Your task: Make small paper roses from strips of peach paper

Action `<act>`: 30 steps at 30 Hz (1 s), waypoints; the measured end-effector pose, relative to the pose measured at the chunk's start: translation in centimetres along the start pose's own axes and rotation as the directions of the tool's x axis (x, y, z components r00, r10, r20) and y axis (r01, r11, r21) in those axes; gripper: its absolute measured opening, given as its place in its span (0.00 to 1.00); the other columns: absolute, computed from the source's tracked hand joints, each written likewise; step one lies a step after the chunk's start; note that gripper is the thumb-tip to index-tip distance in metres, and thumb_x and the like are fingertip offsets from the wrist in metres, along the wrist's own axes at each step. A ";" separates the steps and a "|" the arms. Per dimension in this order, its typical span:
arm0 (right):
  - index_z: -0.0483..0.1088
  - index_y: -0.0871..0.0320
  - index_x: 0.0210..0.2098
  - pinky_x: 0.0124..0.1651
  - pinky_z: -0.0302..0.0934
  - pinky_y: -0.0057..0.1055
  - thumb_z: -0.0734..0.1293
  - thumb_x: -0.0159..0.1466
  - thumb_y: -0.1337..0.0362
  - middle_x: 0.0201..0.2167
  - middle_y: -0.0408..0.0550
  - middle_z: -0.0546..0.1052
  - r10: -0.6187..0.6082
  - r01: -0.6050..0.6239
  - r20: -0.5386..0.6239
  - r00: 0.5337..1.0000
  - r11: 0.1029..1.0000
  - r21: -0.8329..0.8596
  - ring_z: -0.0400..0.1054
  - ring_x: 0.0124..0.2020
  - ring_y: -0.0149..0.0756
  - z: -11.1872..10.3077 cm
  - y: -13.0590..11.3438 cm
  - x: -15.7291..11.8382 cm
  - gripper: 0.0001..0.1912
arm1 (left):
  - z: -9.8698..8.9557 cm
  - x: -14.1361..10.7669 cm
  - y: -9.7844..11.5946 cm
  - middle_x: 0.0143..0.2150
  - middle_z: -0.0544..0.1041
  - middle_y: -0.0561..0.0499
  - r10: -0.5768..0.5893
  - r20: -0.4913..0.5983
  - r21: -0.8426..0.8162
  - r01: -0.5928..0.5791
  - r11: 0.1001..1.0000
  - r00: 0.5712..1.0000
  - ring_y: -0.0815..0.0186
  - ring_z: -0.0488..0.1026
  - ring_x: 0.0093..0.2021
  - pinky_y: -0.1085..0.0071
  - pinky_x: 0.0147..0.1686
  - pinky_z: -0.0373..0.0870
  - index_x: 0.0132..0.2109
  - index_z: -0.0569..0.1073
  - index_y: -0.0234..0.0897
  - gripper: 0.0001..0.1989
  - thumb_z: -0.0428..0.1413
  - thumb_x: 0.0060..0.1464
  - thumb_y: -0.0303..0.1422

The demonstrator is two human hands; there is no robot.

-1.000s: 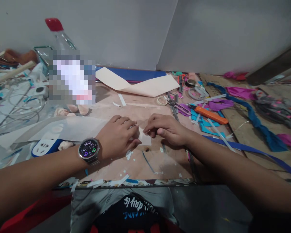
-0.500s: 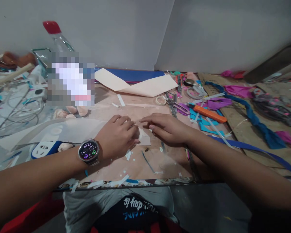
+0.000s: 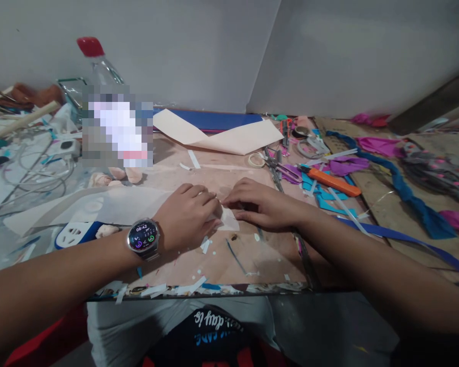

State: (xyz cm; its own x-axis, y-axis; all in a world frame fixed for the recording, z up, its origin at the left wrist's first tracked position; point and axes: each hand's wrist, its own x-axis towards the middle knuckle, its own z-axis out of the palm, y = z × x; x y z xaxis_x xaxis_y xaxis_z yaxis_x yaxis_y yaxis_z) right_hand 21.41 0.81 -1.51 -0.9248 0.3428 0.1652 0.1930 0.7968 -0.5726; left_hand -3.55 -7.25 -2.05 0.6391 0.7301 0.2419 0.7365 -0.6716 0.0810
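A long, thin whitish strip (image 3: 133, 203), paper or sheer cloth, lies across the tabletop and runs under my left hand (image 3: 187, 216). The fingers of that hand are curled over the strip, and the thumb points right near its end. The short strip end (image 3: 229, 220) shows between my two hands. My right hand (image 3: 258, 204) is closed on this end, fingertips above and thumb at its right edge. A watch (image 3: 143, 238) sits on my left wrist. Beyond my hands lies a folded cream strip (image 3: 225, 142).
Scissors (image 3: 281, 167), an orange utility knife (image 3: 331, 181) and fabric scraps lie to the right. A blue ribbon (image 3: 409, 238) trails there. To the left are a power strip (image 3: 76, 234), cables and a red-capped bottle (image 3: 91, 47). Paper snippets litter the table's front edge.
My right hand has gone from hovering with extended fingers to pinching the strip's end. The end now looks slightly lifted or bent. My left hand stays on the strip.
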 end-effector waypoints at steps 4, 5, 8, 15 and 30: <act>0.76 0.56 0.56 0.56 0.62 0.44 0.68 0.71 0.60 0.45 0.55 0.80 -0.011 0.011 -0.024 1.000 1.000 0.010 0.68 0.49 0.44 0.2 0.2 0.0 0.16 | -0.1 0.0 0.0 0.52 0.80 0.40 0.003 0.003 -0.002 -0.003 1.000 1.000 0.50 0.74 0.55 0.53 0.53 0.67 0.49 0.76 0.34 0.14 0.53 0.67 0.40; 0.76 0.55 0.55 0.55 0.62 0.45 0.68 0.71 0.61 0.44 0.55 0.80 -0.018 0.019 -0.030 0.999 1.000 0.015 0.68 0.49 0.45 0.3 0.2 0.0 0.15 | -0.1 0.0 0.0 0.52 0.80 0.40 0.006 0.002 -0.004 -0.006 1.000 1.000 0.50 0.74 0.55 0.53 0.53 0.67 0.49 0.76 0.34 0.14 0.53 0.67 0.40; 0.79 0.55 0.51 0.55 0.63 0.45 0.68 0.71 0.63 0.41 0.53 0.81 -0.034 0.035 -0.031 0.999 0.999 0.038 0.68 0.48 0.44 0.4 0.1 0.0 0.12 | 0.0 0.1 0.0 0.50 0.81 0.41 0.012 0.000 -0.009 -0.012 1.000 1.000 0.51 0.74 0.55 0.53 0.53 0.67 0.49 0.76 0.35 0.14 0.53 0.67 0.40; 0.79 0.53 0.51 0.55 0.64 0.43 0.62 0.67 0.77 0.40 0.50 0.82 -0.056 0.058 -0.028 0.998 0.996 0.068 0.67 0.49 0.43 0.3 -0.1 0.0 0.20 | 0.0 0.1 0.0 0.50 0.81 0.42 0.007 0.009 0.001 -0.007 1.000 1.000 0.50 0.73 0.56 0.53 0.53 0.67 0.48 0.76 0.35 0.14 0.52 0.67 0.40; 0.78 0.57 0.50 0.54 0.65 0.42 0.68 0.69 0.69 0.43 0.54 0.78 -0.059 0.059 -0.034 0.998 0.998 0.010 0.70 0.48 0.42 0.3 0.1 -0.1 0.12 | 0.0 0.1 0.0 0.50 0.81 0.43 0.012 0.015 -0.015 -0.012 1.000 1.000 0.51 0.74 0.54 0.53 0.53 0.68 0.47 0.76 0.36 0.13 0.53 0.67 0.39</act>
State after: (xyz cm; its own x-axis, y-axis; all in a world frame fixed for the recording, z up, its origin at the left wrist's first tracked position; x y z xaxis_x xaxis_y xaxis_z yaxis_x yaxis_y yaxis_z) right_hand 21.42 0.66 -1.85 -0.9229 0.3119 0.2259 0.1346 0.8108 -0.5696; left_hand -3.46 -7.15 -2.06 0.6511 0.7239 0.2281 0.7256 -0.6818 0.0928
